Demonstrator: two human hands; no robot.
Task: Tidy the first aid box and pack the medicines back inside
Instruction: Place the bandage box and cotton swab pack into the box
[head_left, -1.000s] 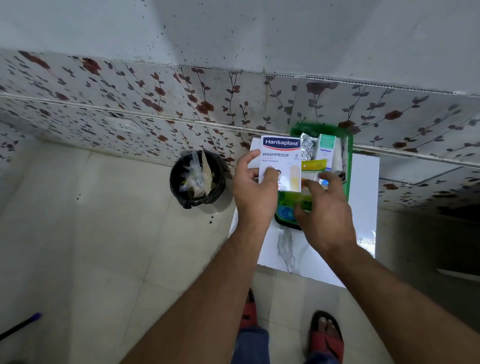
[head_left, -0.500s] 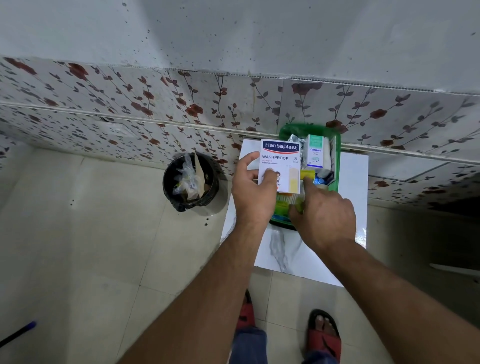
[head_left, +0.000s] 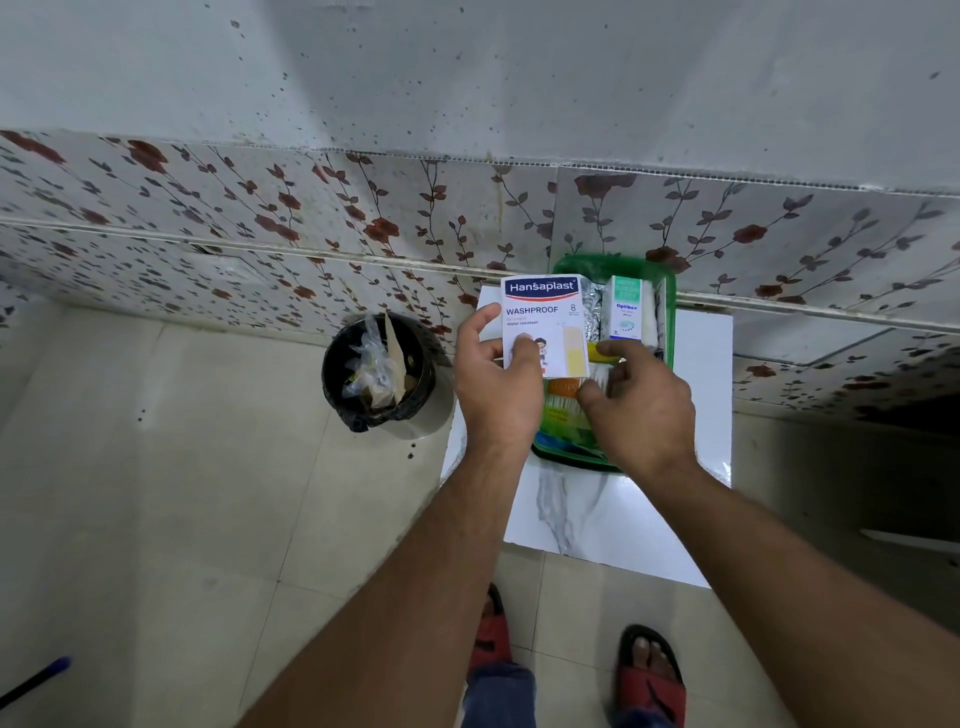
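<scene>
White marble-patterned table (head_left: 696, 467) against a floral-tiled wall (head_left: 311, 218); black bin (head_left: 382, 374) on the floor to its left. On the table, green first aid box (head_left: 669, 312), open, packed with an Optibex carton (head_left: 626, 309), foil strips (head_left: 591, 312) and other packets. Left hand (head_left: 496, 384) clamped on a Hansaplast box (head_left: 543, 325), held upright over the box's left edge. Right hand (head_left: 636, 410) inside the box, fingers pinched on a white item (head_left: 600, 373); too blurred to identify.

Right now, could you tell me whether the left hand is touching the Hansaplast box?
Touching. The head view shows the left hand gripping the Hansaplast box, thumb pressed on its printed front and a fingertip on its left edge.
</scene>
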